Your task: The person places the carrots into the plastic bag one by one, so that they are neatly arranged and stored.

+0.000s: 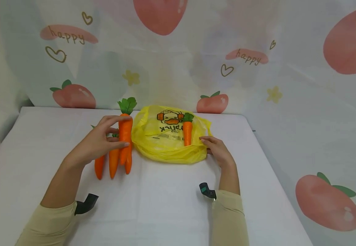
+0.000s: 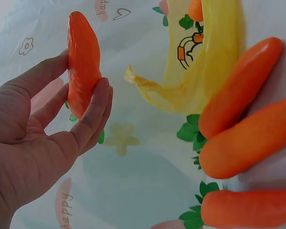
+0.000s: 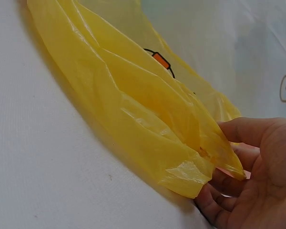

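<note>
My left hand (image 1: 96,141) holds an orange carrot (image 1: 125,130) with green leaves upright, thumb on one side and fingers on the other, in the air left of the bag. Under it, three more carrots (image 2: 250,138) lie side by side, partly hidden by the hand in the head view. A yellow plastic bag (image 1: 165,155) with a duck print lies with its mouth spread. One carrot (image 1: 187,133) is in the bag, its lower end behind the front rim. At the bag's right edge, my right hand (image 3: 262,162) pinches the plastic between thumb and fingers.
Everything rests on a white tabletop (image 1: 165,205). Behind it hangs a backdrop (image 1: 172,68) printed with peaches, hearts and the word happy. Dark wrist mounts (image 1: 86,204) stick out from both sleeves over the table.
</note>
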Motion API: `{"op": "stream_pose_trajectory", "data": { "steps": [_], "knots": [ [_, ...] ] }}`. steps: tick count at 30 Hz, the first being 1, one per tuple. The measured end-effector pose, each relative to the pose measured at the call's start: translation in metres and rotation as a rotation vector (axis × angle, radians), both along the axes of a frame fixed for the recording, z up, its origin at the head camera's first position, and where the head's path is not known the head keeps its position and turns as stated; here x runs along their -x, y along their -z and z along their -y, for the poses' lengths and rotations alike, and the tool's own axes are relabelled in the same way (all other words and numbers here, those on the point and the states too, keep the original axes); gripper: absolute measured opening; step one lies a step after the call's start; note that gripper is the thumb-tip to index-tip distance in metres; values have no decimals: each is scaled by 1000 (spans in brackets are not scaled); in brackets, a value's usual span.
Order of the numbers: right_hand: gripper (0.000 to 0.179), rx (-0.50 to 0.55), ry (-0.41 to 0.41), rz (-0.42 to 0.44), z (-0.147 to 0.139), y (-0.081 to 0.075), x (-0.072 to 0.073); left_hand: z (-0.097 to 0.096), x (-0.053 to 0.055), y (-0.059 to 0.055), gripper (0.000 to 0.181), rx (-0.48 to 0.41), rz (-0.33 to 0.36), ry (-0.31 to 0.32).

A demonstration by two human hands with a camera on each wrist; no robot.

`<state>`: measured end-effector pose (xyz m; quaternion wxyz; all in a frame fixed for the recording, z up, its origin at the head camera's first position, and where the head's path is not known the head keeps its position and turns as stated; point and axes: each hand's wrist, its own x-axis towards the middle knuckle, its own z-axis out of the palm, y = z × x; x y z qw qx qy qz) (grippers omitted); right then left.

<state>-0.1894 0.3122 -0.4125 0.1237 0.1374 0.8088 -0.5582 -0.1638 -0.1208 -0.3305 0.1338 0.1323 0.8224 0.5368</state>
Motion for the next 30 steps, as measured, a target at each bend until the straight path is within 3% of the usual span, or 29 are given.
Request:
{"op": "stream_pose_trajectory", "data": {
  "steps": [8, 15, 30],
  "knots": [
    [42, 7, 7, 7, 2, -2, -1, -20, 3, -1, 72, -25, 0, 28],
    [43, -1, 3, 3, 2, -2, 0, -35, 4, -2, 73, -109, 6, 86],
    [43, 16, 6, 3, 1, -1, 0, -63, 7, -2, 73, -125, -33, 126]
  ]
}}
